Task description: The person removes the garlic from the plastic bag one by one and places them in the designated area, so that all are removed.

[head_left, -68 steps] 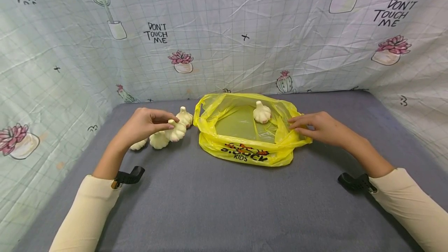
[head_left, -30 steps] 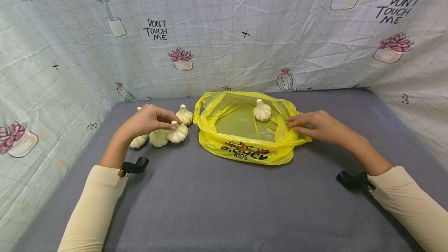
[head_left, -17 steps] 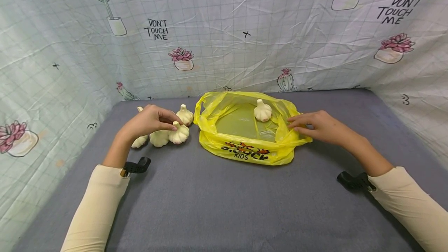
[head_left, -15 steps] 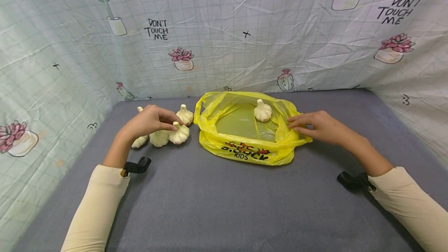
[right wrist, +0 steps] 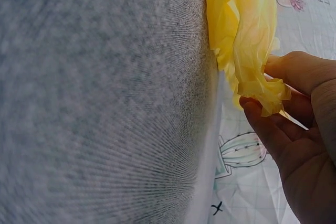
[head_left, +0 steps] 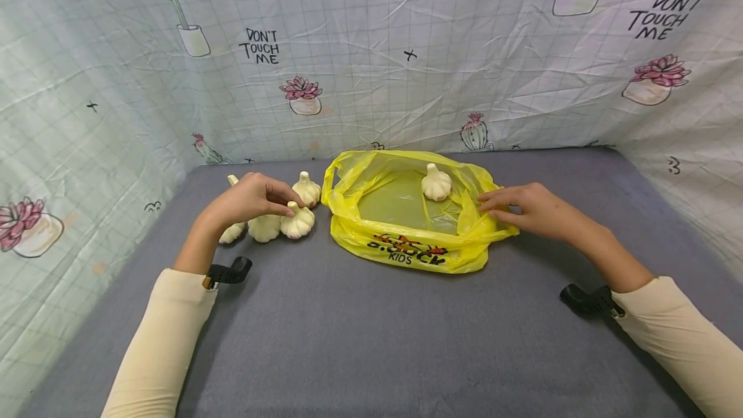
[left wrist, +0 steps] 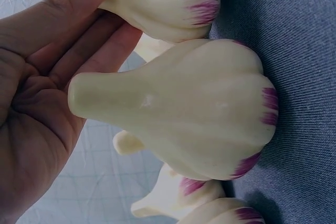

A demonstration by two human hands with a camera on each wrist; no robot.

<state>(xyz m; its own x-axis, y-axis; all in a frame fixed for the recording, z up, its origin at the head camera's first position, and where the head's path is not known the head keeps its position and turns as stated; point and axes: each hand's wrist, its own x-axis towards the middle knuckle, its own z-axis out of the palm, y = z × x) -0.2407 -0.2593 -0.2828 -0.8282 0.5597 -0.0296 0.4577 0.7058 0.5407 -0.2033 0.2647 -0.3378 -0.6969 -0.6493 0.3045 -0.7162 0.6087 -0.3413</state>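
Note:
My left hand pinches the neck of a white garlic bulb with purple streaks at its base. In the left wrist view, the thumb lies on the neck of this garlic, with fingers behind it. Another garlic bulb stands close beside it, under the palm. My right hand pinches the right edge of a yellow plastic bag, its gathered rim between thumb and fingers in the right wrist view. The bag's mouth gapes upward, and one garlic bulb lies inside toward the right.
More garlic bulbs stand left of the bag: one behind the held bulb, one beside it, and others partly hidden by the left hand. Grey cloth covers the table. A printed curtain hangs behind and at both sides.
Since the oldest frame my left hand has shifted slightly right with the pinched garlic, which now stands more upright. Over the last half second both hands are nearly still. The right hand keeps its hold.

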